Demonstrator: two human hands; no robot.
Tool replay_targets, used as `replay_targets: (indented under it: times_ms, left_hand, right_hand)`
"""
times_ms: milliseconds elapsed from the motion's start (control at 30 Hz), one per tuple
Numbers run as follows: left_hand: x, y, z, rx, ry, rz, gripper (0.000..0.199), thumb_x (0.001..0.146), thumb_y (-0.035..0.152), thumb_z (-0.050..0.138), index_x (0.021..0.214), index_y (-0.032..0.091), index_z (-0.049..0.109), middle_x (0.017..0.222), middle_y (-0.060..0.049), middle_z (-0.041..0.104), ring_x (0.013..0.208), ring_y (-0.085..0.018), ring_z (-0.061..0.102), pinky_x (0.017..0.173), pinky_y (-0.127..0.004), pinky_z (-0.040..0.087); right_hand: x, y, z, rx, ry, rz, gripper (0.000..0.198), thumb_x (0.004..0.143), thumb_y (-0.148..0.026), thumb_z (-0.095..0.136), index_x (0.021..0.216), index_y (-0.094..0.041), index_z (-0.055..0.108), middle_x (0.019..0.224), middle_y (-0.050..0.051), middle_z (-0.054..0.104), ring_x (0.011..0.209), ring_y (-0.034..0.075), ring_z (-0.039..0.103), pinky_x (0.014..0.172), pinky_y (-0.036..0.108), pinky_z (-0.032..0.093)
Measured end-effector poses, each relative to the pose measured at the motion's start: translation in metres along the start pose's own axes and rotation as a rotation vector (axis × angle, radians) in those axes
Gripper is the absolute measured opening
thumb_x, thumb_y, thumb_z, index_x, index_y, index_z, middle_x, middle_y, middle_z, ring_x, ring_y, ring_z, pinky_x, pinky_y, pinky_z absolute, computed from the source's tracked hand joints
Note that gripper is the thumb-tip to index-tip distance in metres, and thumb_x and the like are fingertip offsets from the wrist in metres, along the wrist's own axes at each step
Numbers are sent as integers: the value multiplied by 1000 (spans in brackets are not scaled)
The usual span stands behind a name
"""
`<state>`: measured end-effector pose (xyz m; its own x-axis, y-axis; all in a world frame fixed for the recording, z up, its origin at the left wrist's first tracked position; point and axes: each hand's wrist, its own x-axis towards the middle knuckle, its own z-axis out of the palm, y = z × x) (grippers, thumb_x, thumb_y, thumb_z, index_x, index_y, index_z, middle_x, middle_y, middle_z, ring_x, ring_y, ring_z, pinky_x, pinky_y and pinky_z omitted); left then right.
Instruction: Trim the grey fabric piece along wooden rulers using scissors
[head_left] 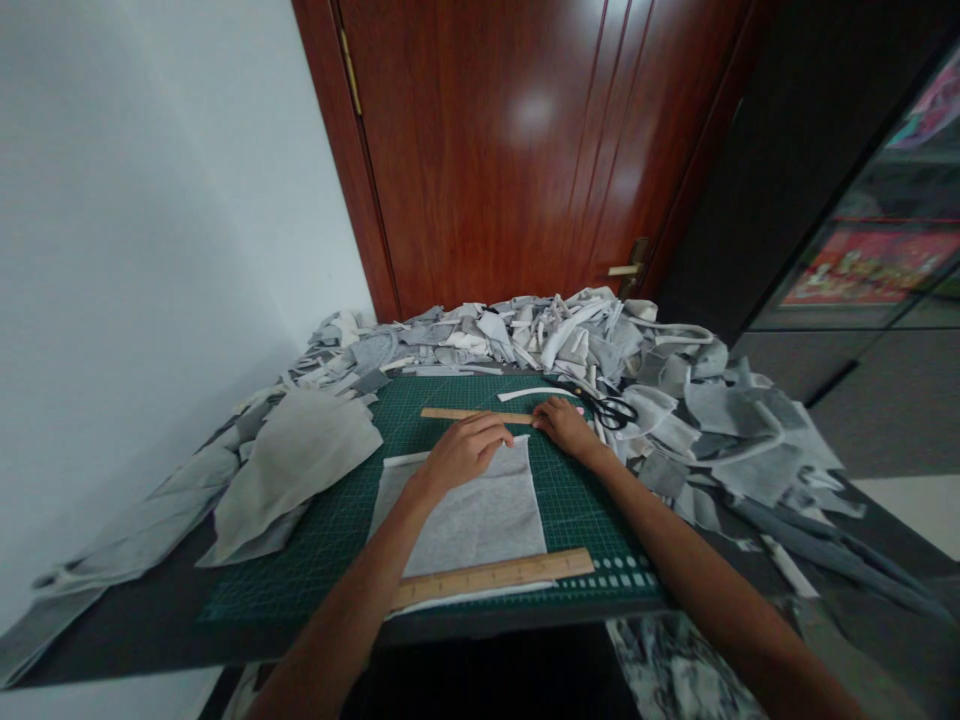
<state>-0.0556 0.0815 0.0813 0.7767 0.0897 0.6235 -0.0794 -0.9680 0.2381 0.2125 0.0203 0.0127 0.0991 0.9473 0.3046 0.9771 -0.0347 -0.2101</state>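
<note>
A rectangular piece of light grey fabric lies flat on a green cutting mat. My left hand is over its far edge, fingers bent together and fingertips at the fabric's far right part. Just beyond that edge, a thin wooden ruler lies crosswise. My right hand has its fingers closed at the ruler's right end; a bit of pink shows beside them. Across the fabric's near edge rests a wider wooden ruler, touched by neither hand.
Black-handled scissors lie right of my right hand, near a narrow white strip. Heaps of grey and white fabric scraps line the table's back and right. A large grey piece covers the mat's left edge. A wooden door stands behind.
</note>
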Motion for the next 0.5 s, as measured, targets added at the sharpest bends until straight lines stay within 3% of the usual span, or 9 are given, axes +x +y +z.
replay_targets:
  times_ms: [133, 267, 500]
  left_hand:
    - [1, 15, -9, 72, -182, 42, 31, 98, 3, 45, 92, 18, 71, 92, -3, 69, 92, -17, 64, 87, -29, 50]
    - [-21, 49, -14, 81, -392, 17, 27, 97, 2, 49, 99, 20, 69, 97, -2, 71, 96, -18, 65, 91, -31, 48]
    - [-85, 93, -3, 120, -434, -291, 23, 97, 7, 55, 109, 22, 67, 108, -2, 68, 107, -21, 61, 97, -36, 46]
  right_hand:
    - [2, -2, -2, -72, -62, 3, 23, 103, -28, 56, 115, -15, 71, 112, 12, 67, 107, 24, 59, 97, 35, 44]
    - [-2, -6, -4, -114, -55, -23, 27, 106, -32, 51, 114, -14, 70, 113, 13, 67, 107, 25, 59, 97, 35, 43]
    - [-7, -12, -4, -125, -20, 24, 30, 107, -32, 46, 114, -12, 67, 118, 15, 66, 111, 27, 58, 98, 37, 42]
